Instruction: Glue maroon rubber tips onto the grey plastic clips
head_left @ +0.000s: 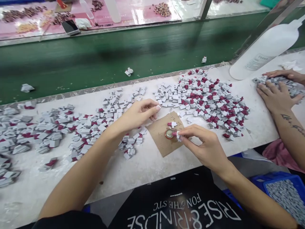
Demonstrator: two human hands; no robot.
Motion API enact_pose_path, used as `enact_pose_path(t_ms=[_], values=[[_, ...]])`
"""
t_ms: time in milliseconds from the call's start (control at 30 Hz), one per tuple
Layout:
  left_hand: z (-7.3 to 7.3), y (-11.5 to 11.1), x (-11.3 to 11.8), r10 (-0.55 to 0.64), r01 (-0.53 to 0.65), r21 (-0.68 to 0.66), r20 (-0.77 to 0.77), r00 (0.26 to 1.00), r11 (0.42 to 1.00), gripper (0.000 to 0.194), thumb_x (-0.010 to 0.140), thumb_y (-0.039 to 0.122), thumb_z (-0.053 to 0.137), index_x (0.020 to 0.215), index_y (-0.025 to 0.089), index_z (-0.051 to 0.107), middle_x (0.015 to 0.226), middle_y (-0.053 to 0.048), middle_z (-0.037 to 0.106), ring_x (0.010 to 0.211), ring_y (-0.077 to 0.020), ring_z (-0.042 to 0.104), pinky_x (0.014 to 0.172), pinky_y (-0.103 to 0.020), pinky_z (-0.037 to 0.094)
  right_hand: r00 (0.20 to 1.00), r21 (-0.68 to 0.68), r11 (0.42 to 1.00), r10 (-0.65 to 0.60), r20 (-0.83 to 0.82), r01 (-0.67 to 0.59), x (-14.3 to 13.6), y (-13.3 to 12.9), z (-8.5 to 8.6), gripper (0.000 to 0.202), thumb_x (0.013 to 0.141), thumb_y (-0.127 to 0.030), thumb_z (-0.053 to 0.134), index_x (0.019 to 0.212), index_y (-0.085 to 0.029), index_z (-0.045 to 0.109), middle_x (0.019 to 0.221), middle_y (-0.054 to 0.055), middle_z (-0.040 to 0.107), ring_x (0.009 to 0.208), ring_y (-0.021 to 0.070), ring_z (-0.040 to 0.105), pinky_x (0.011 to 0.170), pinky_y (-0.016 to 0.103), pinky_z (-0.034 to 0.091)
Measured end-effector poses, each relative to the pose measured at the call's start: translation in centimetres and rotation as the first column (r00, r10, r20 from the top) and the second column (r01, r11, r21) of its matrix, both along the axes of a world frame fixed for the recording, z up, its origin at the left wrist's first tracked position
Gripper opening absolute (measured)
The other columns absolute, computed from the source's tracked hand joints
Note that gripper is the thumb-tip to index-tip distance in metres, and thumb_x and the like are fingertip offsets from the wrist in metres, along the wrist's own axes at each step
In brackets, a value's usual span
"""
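Observation:
My right hand (203, 144) pinches a small white and red piece (176, 135) and holds it against a small round red-rimmed tin (169, 133). The tin sits on a brown cardboard square (159, 135). One more small piece (172, 124) lies on the cardboard just above the tin. My left hand (138, 114) hovers left of the cardboard, its fingers curled together at the tips; I cannot tell whether anything is between them. Piles of small grey and red pieces (209, 98) lie on the white worktop (147, 165) around both hands.
More grey pieces (50, 130) spread over the left of the worktop. A green conveyor belt (119, 54) runs behind. Another person's hands (277, 93) rest on a pile at the right, beside a white bottle (264, 52). A blue bin (286, 194) with pieces sits lower right.

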State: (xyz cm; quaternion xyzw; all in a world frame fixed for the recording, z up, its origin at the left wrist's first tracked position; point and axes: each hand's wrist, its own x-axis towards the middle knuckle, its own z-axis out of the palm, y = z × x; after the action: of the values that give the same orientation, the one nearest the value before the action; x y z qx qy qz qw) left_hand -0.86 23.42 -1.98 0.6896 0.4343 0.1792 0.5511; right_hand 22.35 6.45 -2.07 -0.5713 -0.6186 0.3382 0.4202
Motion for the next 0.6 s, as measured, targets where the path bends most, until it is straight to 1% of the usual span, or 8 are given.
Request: enact_pose_path(t_ms=[100,200,267,333,433,500,533,600], values=[[-0.2,-1.9,0.0,0.118,-0.075,-0.235,0.176,0.977,0.969,0.019,0.105,0.038,0.072,0.106,0.022,0.082,0.089,-0.009,0.079,0.080,-0.0215,0.078,0.080,-0.036,0.066,1.000,0.005,1.000,0.017,0.007,-0.017,-0.2,0.2,-0.3,0.018,0.103,-0.014,0.076,0.110,-0.029,0.084,0.111,0.005,0.087,0.103,0.0266,0.084,0.087,0.043,0.070],[-0.4,-3.3,0.4,0.290,-0.144,-0.470,0.255,0.922,0.871,0.018,0.108,0.026,0.066,0.111,0.017,0.081,0.095,-0.010,0.081,0.081,-0.0190,0.079,0.085,-0.034,0.067,0.999,0.024,0.999,0.033,0.028,-0.034,-0.3,0.4,-0.5,0.019,0.103,-0.011,0.076,0.109,-0.027,0.084,0.110,0.006,0.087,0.102,0.0252,0.084,0.085,0.040,0.070],[-0.5,-3.8,0.7,0.370,-0.167,-0.565,0.266,0.890,0.808,0.017,0.106,0.017,0.064,0.106,0.014,0.081,0.098,-0.012,0.082,0.085,-0.0184,0.080,0.088,-0.033,0.066,0.998,0.037,0.998,0.040,0.047,-0.042,-0.3,0.5,-0.6,0.018,0.103,-0.011,0.075,0.108,-0.025,0.083,0.109,0.006,0.087,0.100,0.0249,0.084,0.082,0.039,0.070],[-0.7,-4.1,1.0,0.422,-0.191,-0.605,0.266,0.867,0.773,0.017,0.104,0.012,0.065,0.099,0.012,0.081,0.100,-0.013,0.083,0.088,-0.0184,0.080,0.093,-0.032,0.066,0.997,0.050,0.998,0.043,0.063,-0.046,-0.3,0.5,-0.7,0.017,0.103,-0.011,0.075,0.107,-0.025,0.083,0.108,0.006,0.087,0.098,0.0248,0.084,0.080,0.038,0.069],[-1.1,-4.3,1.1,0.433,-0.207,-0.597,0.263,0.862,0.775,0.013,0.103,0.017,0.071,0.097,0.013,0.082,0.100,-0.012,0.082,0.095,-0.0192,0.080,0.101,-0.034,0.065,0.996,0.073,0.996,0.039,0.075,-0.045,-0.4,0.4,-0.8,0.018,0.103,-0.010,0.075,0.107,-0.026,0.083,0.107,0.005,0.087,0.098,0.0248,0.084,0.081,0.039,0.069],[-1.3,-4.4,0.9,0.383,-0.204,-0.534,0.249,0.890,0.821,0.011,0.102,0.025,0.077,0.102,0.015,0.082,0.104,-0.011,0.083,0.101,-0.0214,0.080,0.106,-0.038,0.064,0.996,0.081,0.996,0.040,0.078,-0.047,-0.4,0.4,-0.8,0.019,0.103,-0.009,0.075,0.108,-0.026,0.083,0.107,0.005,0.087,0.099,0.0244,0.083,0.083,0.039,0.068],[-1.4,-4.5,0.8,0.344,-0.209,-0.470,0.223,0.912,0.858,0.013,0.101,0.028,0.079,0.106,0.016,0.081,0.106,-0.010,0.083,0.103,-0.0230,0.080,0.107,-0.040,0.063,0.996,0.083,0.995,0.042,0.080,-0.048,-0.4,0.4,-0.9,0.019,0.103,-0.009,0.075,0.108,-0.025,0.083,0.107,0.005,0.087,0.099,0.0241,0.083,0.083,0.038,0.067],[-1.5,-4.7,0.6,0.258,-0.221,-0.248,0.128,0.958,0.943,0.016,0.098,0.029,0.080,0.110,0.019,0.079,0.111,-0.010,0.083,0.108,-0.0261,0.080,0.107,-0.044,0.063,0.996,0.086,0.995,0.039,0.083,-0.046,-0.4,0.4,-0.9,0.019,0.102,-0.008,0.075,0.107,-0.025,0.083,0.107,0.005,0.088,0.099,0.0238,0.083,0.083,0.038,0.067]])
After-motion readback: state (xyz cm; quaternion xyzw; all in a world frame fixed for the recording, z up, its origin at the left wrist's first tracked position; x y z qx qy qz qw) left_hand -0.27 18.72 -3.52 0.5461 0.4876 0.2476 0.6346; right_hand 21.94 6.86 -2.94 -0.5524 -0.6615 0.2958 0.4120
